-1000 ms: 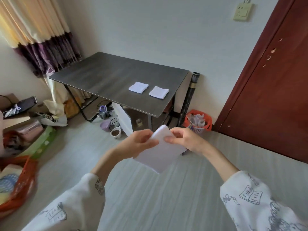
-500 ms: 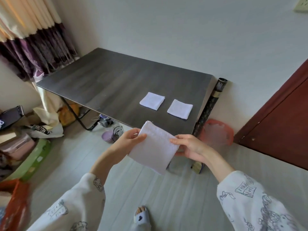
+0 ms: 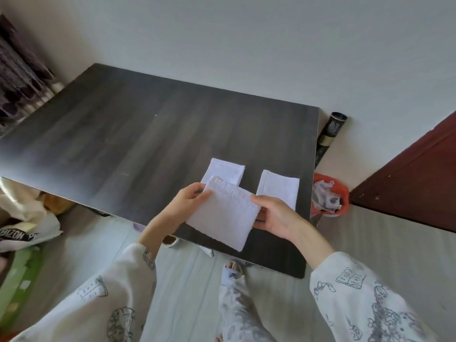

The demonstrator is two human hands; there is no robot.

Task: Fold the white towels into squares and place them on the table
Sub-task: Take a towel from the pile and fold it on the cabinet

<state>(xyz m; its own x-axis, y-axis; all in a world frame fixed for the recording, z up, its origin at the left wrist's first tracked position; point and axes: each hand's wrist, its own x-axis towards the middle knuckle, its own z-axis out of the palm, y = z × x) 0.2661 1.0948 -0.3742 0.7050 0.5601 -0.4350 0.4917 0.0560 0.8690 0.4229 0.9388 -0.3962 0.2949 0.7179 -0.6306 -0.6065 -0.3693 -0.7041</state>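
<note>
- Here, over the near right part of the dark table (image 3: 138, 134), I hold a folded white towel (image 3: 223, 215) between both hands.
- My left hand (image 3: 188, 204) pinches its left edge, thumb on top; my right hand (image 3: 276, 214) grips its right edge, fingers curled under.
- Towels, counted: three. Two folded squares lie flat on the table, the left one (image 3: 225, 172) partly hidden behind the held towel, the right one (image 3: 278, 188) near the table's right edge.
- Bare tabletop runs wide to the left of the squares and behind them.
- Off the table's right edge: one red basket (image 3: 344, 202), one dark tube (image 3: 329, 137) leaning at the wall.
</note>
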